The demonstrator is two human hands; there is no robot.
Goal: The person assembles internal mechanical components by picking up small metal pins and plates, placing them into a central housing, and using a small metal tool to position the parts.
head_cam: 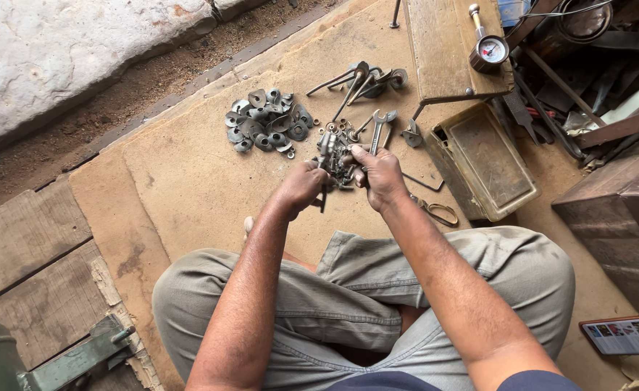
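I sit cross-legged on a brown board floor. My left hand (301,187) and my right hand (382,176) are both closed around a small grey metal assembly (335,156), held just above the floor in front of my knees. A thin dark tool shaft (323,200) sticks down from under my left hand. Just beyond the hands lie a pile of grey metal washers and plates (267,128), some small nuts (341,127), an open-ended spanner (378,129) and several long bolts or tools (359,81).
A dirty rectangular metal tray (487,161) sits to the right, under a wooden stool (446,43) carrying a pressure gauge (490,49). Scrap metal and a dark box (616,210) crowd the far right. A phone (625,334) lies at lower right. Stone slab at upper left.
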